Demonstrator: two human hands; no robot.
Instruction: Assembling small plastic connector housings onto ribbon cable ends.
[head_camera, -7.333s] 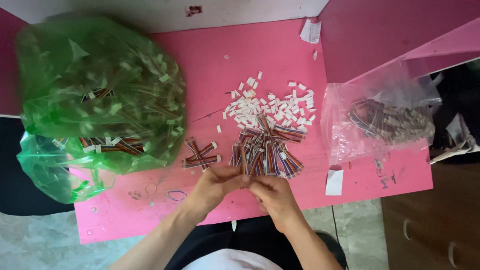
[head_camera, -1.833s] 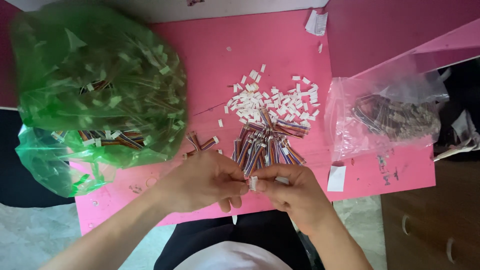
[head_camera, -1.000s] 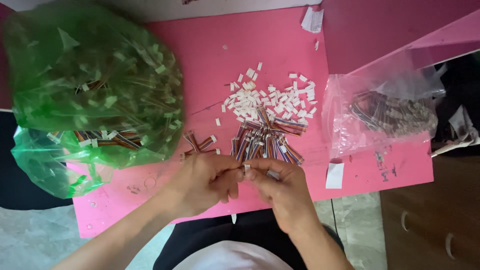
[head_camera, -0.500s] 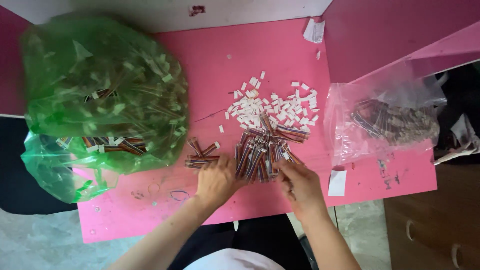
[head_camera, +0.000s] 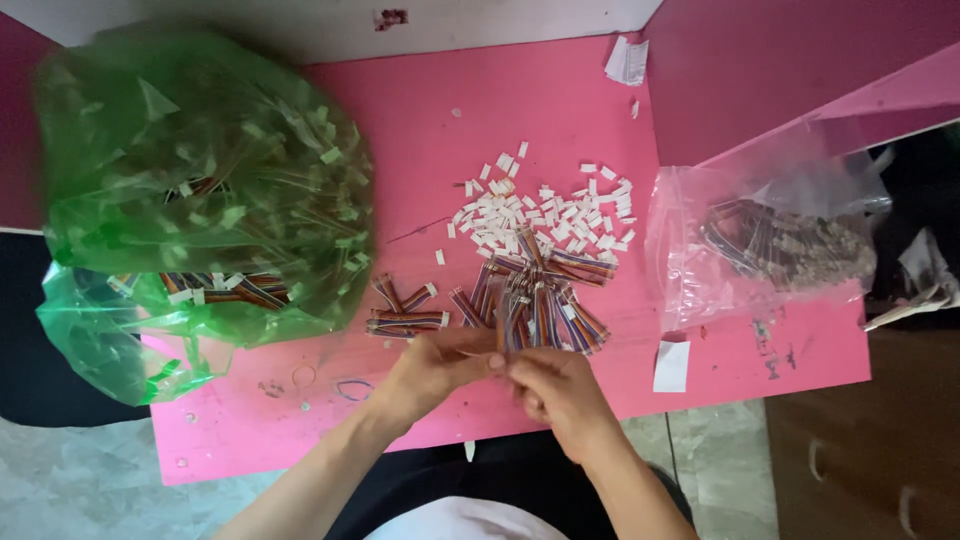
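Note:
My left hand (head_camera: 425, 368) and my right hand (head_camera: 556, 385) meet at the near edge of the pink table (head_camera: 560, 110), fingertips touching at the foot of a heap of multicoloured ribbon-cable pieces (head_camera: 535, 305). They pinch one cable piece between them; the grip is partly hidden by fingers. A small bundle of cables (head_camera: 405, 315) lies just left of the heap. Beyond the heap lies a scatter of small white connector housings (head_camera: 545, 205).
A big green plastic bag (head_camera: 200, 190) full of cables and connectors covers the table's left side. A clear plastic bag (head_camera: 780, 245) with cables sits at the right. A white paper slip (head_camera: 672, 365) and crumpled paper (head_camera: 627, 60) lie near the edges.
My hands had reached apart into the cable heap half a second ago; now they have drawn back together at the table edge with a cable piece between them.

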